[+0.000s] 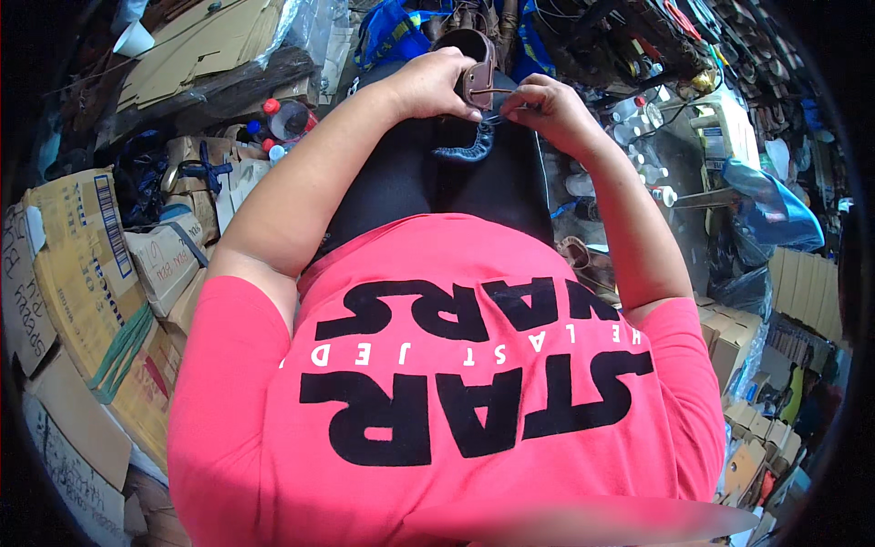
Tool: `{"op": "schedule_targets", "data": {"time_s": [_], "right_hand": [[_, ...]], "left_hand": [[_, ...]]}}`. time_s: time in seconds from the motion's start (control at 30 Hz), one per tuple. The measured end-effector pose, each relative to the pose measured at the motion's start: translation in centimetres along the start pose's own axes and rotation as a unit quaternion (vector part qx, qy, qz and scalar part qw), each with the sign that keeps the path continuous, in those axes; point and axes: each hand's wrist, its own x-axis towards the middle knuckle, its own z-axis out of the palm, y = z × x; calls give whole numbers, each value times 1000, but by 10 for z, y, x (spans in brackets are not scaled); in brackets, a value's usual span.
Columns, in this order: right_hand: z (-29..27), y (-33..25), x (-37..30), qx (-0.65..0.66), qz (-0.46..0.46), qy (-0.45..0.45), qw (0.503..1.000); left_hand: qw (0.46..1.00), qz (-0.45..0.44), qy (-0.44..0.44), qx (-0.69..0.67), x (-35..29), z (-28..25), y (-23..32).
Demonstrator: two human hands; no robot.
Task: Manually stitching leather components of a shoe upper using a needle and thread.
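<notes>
Over my lap, my left hand [430, 87] is closed around a brown leather shoe [479, 80], its thumb and fingers on the side by the eyelets. The shoe's dark opening faces up. A thin brown lace [493, 90] runs from an eyelet toward my right hand [553, 109], whose fingers are pinched together at the lace's end. Just below the shoe, a curved dark blue, frayed-looking strip [469, 148] lies over my dark trousers. The fingertips of the right hand partly hide what they grip.
Stacked cardboard boxes [87, 264] crowd the left, with flat cardboard [196, 59] behind. Bottles with red caps [290, 118] stand left of my legs; several clear bottles [629, 137] are on the right. A blue plastic bag [775, 205] lies farther right, and a brown shoe [592, 264] sits by my right hip.
</notes>
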Motion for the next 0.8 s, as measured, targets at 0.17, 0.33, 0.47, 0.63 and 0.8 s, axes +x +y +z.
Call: {"op": "schedule_targets", "data": {"time_s": [0.17, 0.33, 0.47, 0.63, 0.8], "right_hand": [[3, 4, -3, 39, 2, -14, 999], [5, 9, -8, 36, 22, -15, 999], [15, 2, -9, 72, 21, -3, 997], [26, -1, -24, 70, -3, 59, 996], [30, -7, -28, 52, -26, 89, 994]], "left_hand": [[991, -37, -78, -106, 6, 0, 3], [959, -51, -114, -253, 4, 7, -2], [969, -19, -97, -226, 5, 10, -8], [977, 21, -137, -161, 4, 3, -6], [968, 15, -204, -147, 5, 2, -6]]}}
